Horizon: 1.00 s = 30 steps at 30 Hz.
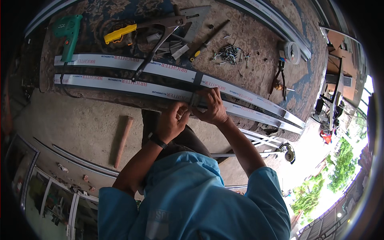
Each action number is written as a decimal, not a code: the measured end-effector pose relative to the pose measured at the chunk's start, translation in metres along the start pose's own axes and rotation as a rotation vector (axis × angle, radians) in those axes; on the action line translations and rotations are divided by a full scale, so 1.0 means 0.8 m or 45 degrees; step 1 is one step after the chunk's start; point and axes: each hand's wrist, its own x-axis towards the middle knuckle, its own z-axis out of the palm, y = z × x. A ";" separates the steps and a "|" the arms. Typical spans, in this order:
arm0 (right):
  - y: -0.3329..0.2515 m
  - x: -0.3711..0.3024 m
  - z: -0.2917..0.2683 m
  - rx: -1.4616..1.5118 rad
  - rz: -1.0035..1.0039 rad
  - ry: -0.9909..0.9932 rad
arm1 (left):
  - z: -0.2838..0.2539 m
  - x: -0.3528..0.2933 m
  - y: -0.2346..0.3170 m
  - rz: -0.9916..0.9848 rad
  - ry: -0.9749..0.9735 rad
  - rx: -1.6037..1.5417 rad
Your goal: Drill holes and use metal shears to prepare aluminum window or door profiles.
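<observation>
Two long aluminium profiles with white printed film lie side by side along the table's near edge, the near profile (160,91) closest to me and the far profile (172,71) just beyond it. A short dark crosspiece (197,78) sits between them around the middle. My right hand (212,107) bends its fingers over the near profile by the crosspiece, gripping it. Close beside it, my left hand (175,120) is closed in a pinch at the profile's near side. Whatever lies between its fingertips is too small to make out.
On the carpet-covered table (256,32) lie a green power tool (71,34), a yellow-handled hacksaw (160,38), a file (210,40), metal offcuts (176,50), a pile of rivets (232,54), pliers (277,78) and a clear tub (293,53). A wooden stick (123,142) lies on the floor.
</observation>
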 end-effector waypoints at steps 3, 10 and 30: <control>0.001 -0.004 -0.001 0.006 0.010 0.001 | -0.002 0.008 0.013 0.010 -0.017 0.045; 0.003 -0.003 0.004 0.046 0.025 0.033 | 0.009 0.034 0.025 0.210 0.089 0.545; 0.000 -0.001 -0.001 0.049 0.002 0.008 | 0.017 0.024 0.015 0.157 0.141 0.269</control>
